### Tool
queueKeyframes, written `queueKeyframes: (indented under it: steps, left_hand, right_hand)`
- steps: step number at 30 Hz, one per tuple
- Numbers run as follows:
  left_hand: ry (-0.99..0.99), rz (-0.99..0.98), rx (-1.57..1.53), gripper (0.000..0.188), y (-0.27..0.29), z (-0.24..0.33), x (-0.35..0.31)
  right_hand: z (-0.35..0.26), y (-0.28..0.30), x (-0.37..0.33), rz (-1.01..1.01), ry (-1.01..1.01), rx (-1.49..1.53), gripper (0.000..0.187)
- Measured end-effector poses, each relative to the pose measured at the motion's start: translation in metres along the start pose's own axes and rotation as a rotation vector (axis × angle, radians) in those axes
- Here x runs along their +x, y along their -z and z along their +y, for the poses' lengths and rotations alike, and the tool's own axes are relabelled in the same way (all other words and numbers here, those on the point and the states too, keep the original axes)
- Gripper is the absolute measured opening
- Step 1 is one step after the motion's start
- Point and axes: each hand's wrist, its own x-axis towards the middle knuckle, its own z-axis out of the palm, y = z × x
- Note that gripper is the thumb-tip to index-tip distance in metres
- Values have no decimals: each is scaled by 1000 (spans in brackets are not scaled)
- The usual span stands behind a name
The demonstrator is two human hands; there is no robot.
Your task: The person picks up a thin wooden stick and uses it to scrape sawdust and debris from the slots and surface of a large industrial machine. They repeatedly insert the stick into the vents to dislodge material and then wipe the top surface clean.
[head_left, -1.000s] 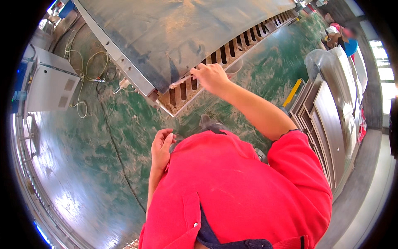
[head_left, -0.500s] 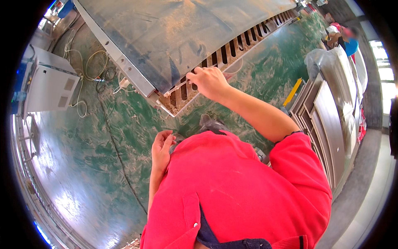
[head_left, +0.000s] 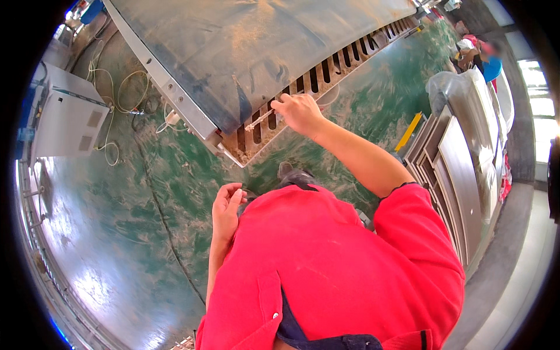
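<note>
My right hand [head_left: 299, 114] is closed on one end of a thin, pale stick [head_left: 261, 120] with a ragged, whitish tip. The stick slants down and left over a slotted ledge [head_left: 265, 142], which is dusted with brown debris. Behind that ledge lies the dark, dusty sheet [head_left: 221, 58] covering the machine's top. My left hand [head_left: 225, 209] hangs beside my red shirt, its fingers loosely bent, the thumb apart and nothing visible in it.
A white cabinet [head_left: 69, 114] stands at far left, with loose cables [head_left: 119, 105] near it. A black cable [head_left: 165, 224] crosses the green floor. At right lean stacked boards [head_left: 458, 186], beside a yellow bar [head_left: 408, 132]. Another person [head_left: 490, 64] is at the far right.
My right hand has shifted slightly right along the ledge, and the stick's tip has moved right, away from the ledge's near corner. My left hand stays almost in place.
</note>
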Motion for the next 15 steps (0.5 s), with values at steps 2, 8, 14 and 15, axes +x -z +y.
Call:
queueKeyframes:
  steps: [2, 8, 14, 15]
  left_hand:
    - [11, 4, 5, 20, 3, 1, 1]
    - [-19, -12, -1, 20, 8, -4, 4]
    - [-26, -36, 12, 20, 10, -4, 7]
    - [-28, -36, 4, 20, 11, -6, 7]
  right_hand:
    - [-19, 26, 0, 66, -10, 59, 13]
    - [-30, 122, 1, 382, -69, 233, 15]
    - [6, 189, -13, 510, -357, 494, 13]
    - [10, 195, -10, 494, -337, 547, 12]
